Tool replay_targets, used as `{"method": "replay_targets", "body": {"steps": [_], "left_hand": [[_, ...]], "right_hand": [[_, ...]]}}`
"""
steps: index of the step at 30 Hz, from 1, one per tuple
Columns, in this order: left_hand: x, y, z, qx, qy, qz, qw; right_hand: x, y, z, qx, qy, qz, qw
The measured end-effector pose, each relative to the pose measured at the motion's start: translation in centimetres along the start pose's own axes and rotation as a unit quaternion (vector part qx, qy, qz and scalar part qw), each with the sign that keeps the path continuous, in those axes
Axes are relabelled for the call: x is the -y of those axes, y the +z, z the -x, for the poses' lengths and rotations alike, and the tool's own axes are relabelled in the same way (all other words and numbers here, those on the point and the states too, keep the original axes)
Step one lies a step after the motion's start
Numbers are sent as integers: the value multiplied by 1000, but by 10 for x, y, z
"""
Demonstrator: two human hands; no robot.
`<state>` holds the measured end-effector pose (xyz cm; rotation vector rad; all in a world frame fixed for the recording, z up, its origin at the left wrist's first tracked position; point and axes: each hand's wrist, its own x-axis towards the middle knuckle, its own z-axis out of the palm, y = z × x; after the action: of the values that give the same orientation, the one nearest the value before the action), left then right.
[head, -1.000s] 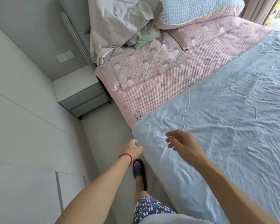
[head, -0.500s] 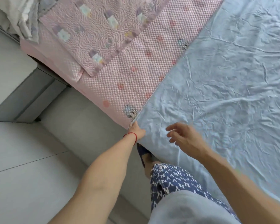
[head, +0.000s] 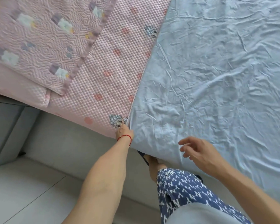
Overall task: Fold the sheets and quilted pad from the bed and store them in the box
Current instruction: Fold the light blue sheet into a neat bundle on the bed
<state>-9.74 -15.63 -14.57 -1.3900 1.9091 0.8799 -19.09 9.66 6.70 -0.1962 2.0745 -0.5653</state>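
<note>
Left hand (head: pixel 124 132) pinches sheet (head: pixel 217 78) corner; right hand (head: pixel 199 152) open, empty, hovering. Risk: pad (head: pixel 107 65) under fingers gets dragged along.

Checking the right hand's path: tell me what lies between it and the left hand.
Only wrinkled light-blue sheet separates right hand from left hand, per head view.

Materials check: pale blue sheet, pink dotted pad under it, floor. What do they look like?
Pale blue sheet: thin woven fabric, probably cotton or a blend, matte; fine sharp creases all over. Pink dotted pad: quilted textile, padded-looking; regular raised bubble texture with printed red spots. Floor: large pale tiles, smooth, with a slight sheen; thin joint lines show. The left hand is at the sheet's corner.
</note>
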Motion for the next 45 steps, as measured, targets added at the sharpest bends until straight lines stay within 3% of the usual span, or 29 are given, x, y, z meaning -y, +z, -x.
{"method": "replay_targets", "body": {"steps": [4, 12, 21, 25, 33, 38, 42, 45], "left_hand": [[2, 8, 27, -28, 50, -12, 998], [-34, 50, 147, -65, 235, -44, 969], [-179, 203, 319, -65, 370, -90, 923], [-245, 277, 403, -52, 381, -102, 917], [-322, 421, 471, 78, 406, -220, 883], [-343, 482, 472, 121, 322, -279, 897], [-359, 493, 490, 158, 243, -295, 910], [-376, 508, 527, 111, 242, -264, 927]], "right_hand": [[-15, -3, 8, -9, 0, -10, 1000], [-64, -26, 46, -28, -55, -71, 996], [-252, -112, 111, -89, -107, -100, 985], [-336, -176, 154, -145, -86, -115, 979], [-465, -263, 201, -246, 4, -193, 950], [-555, -282, 214, -259, 46, -233, 936], [-618, -315, 216, -234, 20, -250, 939], [-660, -347, 214, -225, -18, -251, 941]]}}
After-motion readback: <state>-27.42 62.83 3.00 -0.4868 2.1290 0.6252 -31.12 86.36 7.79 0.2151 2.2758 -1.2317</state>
